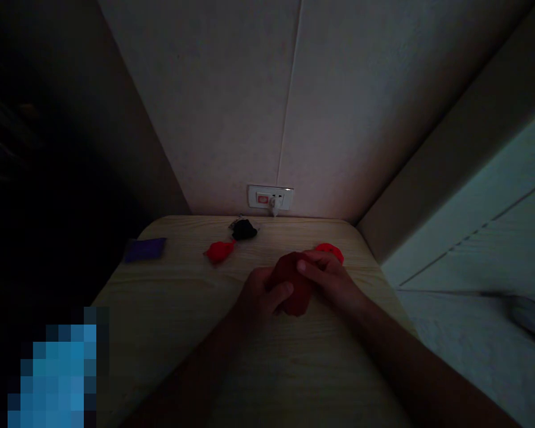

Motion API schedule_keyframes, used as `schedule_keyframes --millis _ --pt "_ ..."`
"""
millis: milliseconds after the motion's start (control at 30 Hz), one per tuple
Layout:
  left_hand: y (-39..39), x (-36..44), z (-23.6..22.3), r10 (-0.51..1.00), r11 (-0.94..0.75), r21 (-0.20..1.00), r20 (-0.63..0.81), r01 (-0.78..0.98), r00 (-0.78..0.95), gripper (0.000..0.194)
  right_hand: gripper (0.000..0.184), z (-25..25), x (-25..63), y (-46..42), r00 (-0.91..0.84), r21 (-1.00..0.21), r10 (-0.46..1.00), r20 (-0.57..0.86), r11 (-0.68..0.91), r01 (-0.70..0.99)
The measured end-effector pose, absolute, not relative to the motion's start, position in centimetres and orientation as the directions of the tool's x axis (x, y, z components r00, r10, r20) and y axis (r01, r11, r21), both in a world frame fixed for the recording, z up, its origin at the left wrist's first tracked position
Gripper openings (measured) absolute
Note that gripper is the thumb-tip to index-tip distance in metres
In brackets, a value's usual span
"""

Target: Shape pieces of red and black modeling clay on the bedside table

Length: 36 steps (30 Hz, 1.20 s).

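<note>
The work in hand centres on a dark red, rounded, soft-looking item, perhaps of cloth (299, 300), held up over the right-of-centre part of a pale wood-grained surface (182, 345). Both hands grasp it: the left hand (267, 292) grips its left side with the thumb laid across the front, while the right hand (329, 274) pinches its upper right part between thumb and fingers. The handling looks to be midway, since neither hand has let go and the item is not yet set down; its shape is too dark to tell how much remains to be done to it.

Four other things lie out of the grip. A bright red, small bundle with pointed ends (220, 252) lies left of centre, towards the far edge. Just beyond it, nearer that edge, is a black, crumpled, cloth-like bundle (244, 230). A purple, flat, rectangular packet (145, 249) lies at the left edge, near the far left corner. A bright red, flattish piece (333, 252) shows behind the right hand, towards the far right corner; whether they touch is unclear. Whether these four are finished or waiting cannot be told.
</note>
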<state>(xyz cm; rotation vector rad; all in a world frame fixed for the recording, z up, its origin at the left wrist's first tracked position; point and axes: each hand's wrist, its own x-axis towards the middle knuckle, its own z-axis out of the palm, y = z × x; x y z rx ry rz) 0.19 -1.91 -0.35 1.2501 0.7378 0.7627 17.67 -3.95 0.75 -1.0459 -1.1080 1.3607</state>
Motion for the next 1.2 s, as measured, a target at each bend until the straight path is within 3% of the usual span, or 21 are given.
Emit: schedule_keyframes --millis 200,300,500,633,733,1000,1200 --pt "-1.64 0.82 -0.13 0.879 0.121 0.989 -0.070 -0.080 0.472 0.044 0.029 0.85 18.04 -3.76 0.088 -0.995 0.992 0.092 0.095 -0.027" --pt "-1.55 1.01 -0.10 0.899 0.078 0.995 -0.044 -0.060 0.435 0.038 0.028 0.95 18.09 -3.81 0.133 -0.986 0.980 0.147 0.135 0.096" --pt "-1.66 0.88 0.10 0.875 -0.039 0.996 -0.003 0.076 0.484 0.023 0.033 1.23 18.09 -4.03 0.100 -0.927 0.973 0.209 0.164 0.336" --pt "-1.57 0.81 0.09 0.848 0.001 1.000 -0.018 0.031 0.529 0.025 0.040 1.12 18.28 -3.93 0.062 -0.885 0.974 0.216 0.169 0.433" --pt "-1.40 0.90 -0.08 0.831 0.085 0.994 -0.033 -0.069 0.555 0.030 0.044 1.10 18.20 -3.84 0.076 -0.915 0.981 0.178 0.137 0.378" --pt "-1.28 1.18 -0.23 0.816 0.212 0.952 -0.049 -0.221 0.575 0.035 0.047 1.14 17.43 -3.92 0.151 -0.999 0.989 0.003 -0.002 0.037" --pt "-1.47 1.13 -0.15 0.815 0.222 0.944 -0.042 -0.244 0.578 0.032 0.045 1.37 17.61 -3.95 0.173 -0.999 0.984 0.031 0.024 0.038"
